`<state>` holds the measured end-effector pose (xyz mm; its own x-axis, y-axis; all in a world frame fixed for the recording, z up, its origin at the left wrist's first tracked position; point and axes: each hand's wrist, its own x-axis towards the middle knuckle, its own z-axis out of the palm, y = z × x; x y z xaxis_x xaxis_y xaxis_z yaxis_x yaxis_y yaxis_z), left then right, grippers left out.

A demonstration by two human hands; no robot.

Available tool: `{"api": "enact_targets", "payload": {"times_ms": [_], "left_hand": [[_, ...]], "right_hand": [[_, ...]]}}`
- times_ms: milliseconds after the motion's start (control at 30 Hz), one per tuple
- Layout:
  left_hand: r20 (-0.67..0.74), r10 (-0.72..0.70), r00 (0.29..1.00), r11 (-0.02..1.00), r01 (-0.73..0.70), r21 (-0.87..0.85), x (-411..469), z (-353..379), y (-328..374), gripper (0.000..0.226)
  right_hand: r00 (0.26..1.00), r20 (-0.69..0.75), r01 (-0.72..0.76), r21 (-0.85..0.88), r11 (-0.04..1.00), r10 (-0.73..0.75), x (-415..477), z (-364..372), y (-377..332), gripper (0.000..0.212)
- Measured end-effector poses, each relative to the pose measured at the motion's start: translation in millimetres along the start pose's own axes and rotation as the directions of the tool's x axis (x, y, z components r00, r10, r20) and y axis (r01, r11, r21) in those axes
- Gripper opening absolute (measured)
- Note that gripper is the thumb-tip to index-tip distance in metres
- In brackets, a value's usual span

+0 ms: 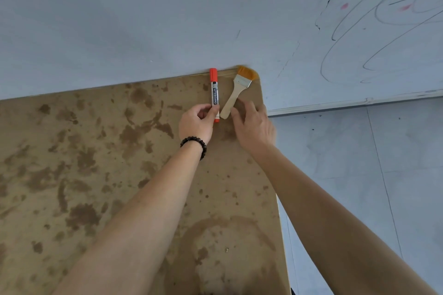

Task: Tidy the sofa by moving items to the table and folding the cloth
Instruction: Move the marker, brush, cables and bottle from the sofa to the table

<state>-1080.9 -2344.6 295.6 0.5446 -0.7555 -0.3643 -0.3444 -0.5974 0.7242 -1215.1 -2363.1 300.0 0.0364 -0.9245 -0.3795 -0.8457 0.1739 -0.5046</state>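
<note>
A red-capped whiteboard marker (pixel 214 90) lies on the stained brown table (pixel 96 163) near its far right corner, cap toward the wall. My left hand (pixel 196 123), with a dark bead bracelet on the wrist, pinches the marker's lower end between thumb and fingers. Just right of it lies a small paintbrush (pixel 236 92) with a pale wooden handle and orange bristles at the table's corner. My right hand (pixel 253 124) rests flat on the table with its fingertips at the brush handle's end, fingers spread, not closed around it. No sofa or cloth is in view.
A pale grey wall (pixel 167 19) stands right behind the table's far edge; scribbled lines mark it on the right. The table's right edge drops to a light tiled floor (pixel 359 175). Dark stains cover the tabletop.
</note>
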Motion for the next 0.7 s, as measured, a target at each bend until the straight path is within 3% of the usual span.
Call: {"api": "enact_targets", "payload": {"times_ms": [133, 433, 567, 700], "left_hand": [[0.013, 0.015, 1.0, 1.0, -0.015, -0.014, -1, -1, -6, 0.023], [0.034, 0.096, 0.995, 0.995, -0.097, 0.028, -3, -3, -7, 0.023], [0.095, 0.076, 0.993, 0.996, -0.08, 0.036, -17, -9, -4, 0.033], [0.155, 0.08, 0.985, 0.994, -0.09, 0.058, -76, -39, -15, 0.043]], "right_hand": [[0.999, 0.01, 0.035, -0.1, 0.994, -0.034, 5, 4, -3, 0.054], [0.982, 0.13, 0.171, -0.296, 0.94, -0.137, 5, -2, -1, 0.049], [0.974, 0.187, 0.153, -0.124, 0.98, -0.128, -3, -9, 3, 0.049], [0.983, 0.154, 0.092, 0.065, 0.994, -0.101, -55, -23, 21, 0.044]]}}
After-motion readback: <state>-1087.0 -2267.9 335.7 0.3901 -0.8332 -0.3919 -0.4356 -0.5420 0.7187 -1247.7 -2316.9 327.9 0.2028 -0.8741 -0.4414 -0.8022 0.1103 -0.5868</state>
